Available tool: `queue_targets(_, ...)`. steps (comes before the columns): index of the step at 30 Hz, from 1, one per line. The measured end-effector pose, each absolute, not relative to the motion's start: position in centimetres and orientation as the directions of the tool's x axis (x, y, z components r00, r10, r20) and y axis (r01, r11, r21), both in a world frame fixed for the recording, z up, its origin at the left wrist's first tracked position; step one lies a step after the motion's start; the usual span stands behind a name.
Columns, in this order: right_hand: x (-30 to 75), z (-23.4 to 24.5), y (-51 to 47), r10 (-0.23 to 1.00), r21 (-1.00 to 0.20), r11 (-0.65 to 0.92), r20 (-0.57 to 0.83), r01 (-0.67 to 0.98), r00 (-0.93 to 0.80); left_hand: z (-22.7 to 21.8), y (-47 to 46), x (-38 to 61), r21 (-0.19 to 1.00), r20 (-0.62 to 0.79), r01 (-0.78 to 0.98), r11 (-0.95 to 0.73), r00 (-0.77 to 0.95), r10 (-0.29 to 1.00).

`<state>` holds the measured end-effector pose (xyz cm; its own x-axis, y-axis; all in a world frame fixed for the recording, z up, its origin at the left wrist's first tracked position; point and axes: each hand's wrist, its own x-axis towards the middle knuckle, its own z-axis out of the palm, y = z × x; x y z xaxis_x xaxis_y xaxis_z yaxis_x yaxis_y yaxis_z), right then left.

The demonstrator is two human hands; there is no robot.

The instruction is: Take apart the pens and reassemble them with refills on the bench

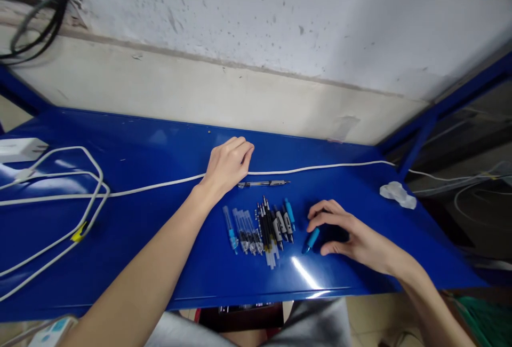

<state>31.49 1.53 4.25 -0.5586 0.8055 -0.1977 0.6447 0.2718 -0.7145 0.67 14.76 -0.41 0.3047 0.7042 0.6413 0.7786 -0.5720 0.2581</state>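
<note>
My left hand (228,165) rests palm down on the blue table (152,251), fingers loosely curled over the white cable (328,166). Just right of it lies an assembled clear pen (262,183). Nearer me sits a row of pen parts (260,224): clear barrels, black refills and grips, one blue cap. My right hand (344,232) lies to the right of that row, fingers arched, fingertips touching a blue pen cap (311,240) on the table.
White cables loop at the left (80,197) beside a white adapter (20,148). A crumpled clear plastic piece (398,195) lies at the right end. A pale wall runs behind the table; blue frame bars stand at both sides.
</note>
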Motion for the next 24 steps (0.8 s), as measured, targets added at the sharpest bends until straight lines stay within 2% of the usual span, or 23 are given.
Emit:
queue_targets(10,30.0,4.4,1.9,0.776,-0.557,0.423,-0.183,0.714,-0.603,-0.6,15.0,0.5,0.281,0.648,0.770,-0.572,0.288,0.706)
queue_targets(14,30.0,4.6,0.4,0.816,-0.471,0.443,-0.139,0.763,-0.561,-0.6,15.0,0.4,0.283,0.649,0.773,-0.568,0.282,0.707)
queue_targets(24,29.0,2.9,1.5,0.873,-0.476,0.438,0.025,0.762,-0.486,-0.6,14.9,0.5,0.257,0.654,0.770,-0.583,0.306,0.692)
